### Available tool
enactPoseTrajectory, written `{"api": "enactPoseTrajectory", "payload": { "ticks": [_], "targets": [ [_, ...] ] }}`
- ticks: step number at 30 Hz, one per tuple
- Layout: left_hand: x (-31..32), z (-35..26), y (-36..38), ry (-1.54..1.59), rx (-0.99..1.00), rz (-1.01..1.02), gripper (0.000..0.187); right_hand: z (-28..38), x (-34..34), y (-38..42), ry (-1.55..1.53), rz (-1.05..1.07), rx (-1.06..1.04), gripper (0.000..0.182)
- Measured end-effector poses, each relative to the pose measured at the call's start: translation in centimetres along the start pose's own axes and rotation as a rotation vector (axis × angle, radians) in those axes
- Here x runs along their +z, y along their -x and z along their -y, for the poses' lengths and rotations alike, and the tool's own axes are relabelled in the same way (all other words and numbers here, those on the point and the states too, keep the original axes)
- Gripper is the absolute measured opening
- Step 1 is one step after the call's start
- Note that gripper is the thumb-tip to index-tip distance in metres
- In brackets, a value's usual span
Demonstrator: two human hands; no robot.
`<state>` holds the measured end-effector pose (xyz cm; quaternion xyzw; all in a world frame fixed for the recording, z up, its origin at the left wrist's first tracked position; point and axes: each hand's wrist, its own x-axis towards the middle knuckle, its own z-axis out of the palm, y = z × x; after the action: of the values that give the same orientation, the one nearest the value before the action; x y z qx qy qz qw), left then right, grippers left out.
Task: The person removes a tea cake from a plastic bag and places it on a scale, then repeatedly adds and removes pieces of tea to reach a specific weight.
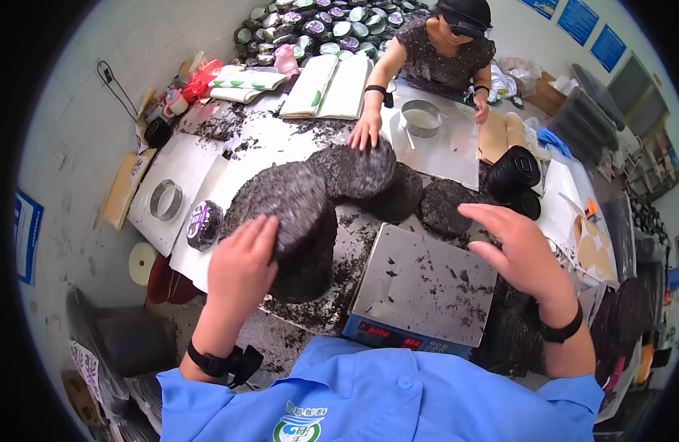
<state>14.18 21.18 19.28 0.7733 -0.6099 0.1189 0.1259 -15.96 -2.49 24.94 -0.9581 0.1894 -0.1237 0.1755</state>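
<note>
My left hand [242, 254] rests with stretched fingers against the near edge of a tall stack of dark round dried seaweed cakes [280, 199]. My right hand [520, 247] is raised with thumb and fingers apart, holding nothing, near the right side of a digital scale [420, 283]. Dark flakes lie scattered on the scale's flat metal plate, and red digits glow on its blue front. Another stack of cakes [354, 166] stands behind, with a co-worker's hand [365, 131] on its top. A lower dark cake [446, 208] lies just beyond the scale.
A co-worker [446, 55] stands across the table. Metal rings [166, 200] [420, 119] lie left and far right. A wrapped round pack [204, 225] sits left of the tall stack. Black containers [514, 175] are at right; many labelled packs [317, 29] are heaped behind.
</note>
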Motion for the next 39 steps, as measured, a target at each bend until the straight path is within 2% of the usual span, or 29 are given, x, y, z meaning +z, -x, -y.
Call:
{"api": "enactPoseTrajectory", "payload": {
  "ticks": [2,3,4,5,7,9,10,11,12,13,15,16,17,19,20,23,24,25,26,28,29,30,31,33,35,36,37,38,39],
  "targets": [
    [-1.7,0.0,-0.1,0.161,-0.087,-0.28,0.058,2.5,1.8,0.5,-0.25,-0.137,0.053,0.06],
    [-1.1,0.0,0.2,0.346,-0.13,-0.427,0.048,2.8,3.8,0.6,-0.436,-0.201,0.105,0.069],
    [-0.2,-0.9,0.2,0.922,-0.267,-0.536,0.046,2.5,6.3,0.5,-0.693,-0.237,0.134,0.083],
    [0.9,-2.7,0.0,1.507,-0.406,-0.607,0.044,2.2,9.2,0.4,-0.954,-0.272,0.21,0.085],
    [2.3,-5.6,-0.1,1.695,-0.622,-0.344,0.042,2.4,12.8,0.8,-1.719,-0.311,0.425,0.072],
    [2.1,-8.4,-0.5,1.828,-0.834,-0.113,0.045,2.0,14.0,2.6,-1.836,-0.455,0.461,0.061],
    [3.2,-7.9,0.0,1.845,-0.593,-0.166,0.049,1.8,14.4,3.7,-1.895,-0.529,0.48,0.056],
    [4.2,-6.4,0.6,1.848,-0.352,-0.222,0.054,1.2,14.4,5.1,-1.822,-0.588,0.492,0.051],
    [3.7,-4.1,0.6,1.646,-0.098,-0.107,0.063,0.4,14.1,6.9,-1.75,-0.639,0.503,0.047],
    [3.2,-1.9,1.1,1.037,0.001,-0.131,0.076,-0.2,14.0,8.5,-1.678,-0.685,0.514,0.043],
    [1.7,-2.1,1.3,0.372,0.093,-0.101,0.086,-0.3,14.1,10.9,-1.014,-0.631,0.808,0.042],
    [2.8,-0.7,1.9,0.177,0.124,0.122,0.089,0.0,14.5,11.9,-0.677,-0.577,0.919,0.042],
    [3.8,0.9,2.6,-0.034,0.147,0.34,0.092,0.0,16.5,12.9,-0.479,-0.508,0.617,0.046],
    [3.5,1.1,2.5,0.006,0.177,0.309,0.086,0.5,19.3,13.9,0.108,-0.037,0.217,0.052],
    [2.8,1.3,2.0,0.034,0.195,0.338,0.085,1.2,20.6,14.3,0.018,0.02,0.26,0.054],
    [2.1,2.5,0.9,0.106,0.244,0.366,0.074,2.1,19.8,13.5,-0.08,-0.185,0.346,0.055],
    [1.7,3.2,0.6,0.163,0.236,0.357,0.07,2.6,18.9,13.0,-0.184,-0.166,0.442,0.055],
    [1.1,3.6,0.1,0.223,0.233,0.346,0.066,3.1,17.9,12.4,-0.275,-0.177,0.429,0.055],
    [0.4,3.7,-0.4,0.259,0.175,0.266,0.057,3.4,16.8,11.6,-0.362,-0.185,0.416,0.055],
    [-0.2,4.1,-0.9,0.428,-0.072,-0.105,0.035,3.2,15.7,10.3,-0.439,-0.226,0.337,0.06],
    [-0.5,4.1,-0.9,0.523,-0.236,-0.307,0.028,3.3,15.7,9.4,-0.718,-0.317,0.372,0.062],
    [0.5,4.2,-0.4,1.1,-0.314,-0.445,0.026,3.7,15.9,8.3,-0.998,-0.41,0.401,0.064],
    [0.3,0.7,-1.5,1.544,-0.307,-0.569,0.036,4.1,16.0,7.2,-1.277,-0.504,0.424,0.066],
    [1.9,-3.9,-2.0,1.892,-0.603,-0.311,0.04,4.4,15.7,5.9,-1.672,-0.515,0.417,0.063],
    [5.9,-7.6,-0.7,1.928,-0.698,0.035,0.043,5.0,14.5,5.7,-1.907,-0.494,0.447,0.058],
    [6.4,-9.1,-0.3,2.038,-0.678,0.114,0.045,4.8,14.4,6.3,-1.959,-0.589,0.597,0.051],
    [6.9,-10.2,0.0,2.149,-0.657,0.192,0.047,4.1,14.4,7.4,-1.826,-0.658,0.598,0.049],
    [8.5,-9.9,0.3,2.216,-0.785,0.13,0.048,3.1,14.5,8.6,-1.692,-0.716,0.596,0.048],
    [8.0,-9.5,0.3,1.985,-0.561,0.093,0.05,1.9,14.5,9.9,-1.556,-0.763,0.592,0.047]
  ]
}}
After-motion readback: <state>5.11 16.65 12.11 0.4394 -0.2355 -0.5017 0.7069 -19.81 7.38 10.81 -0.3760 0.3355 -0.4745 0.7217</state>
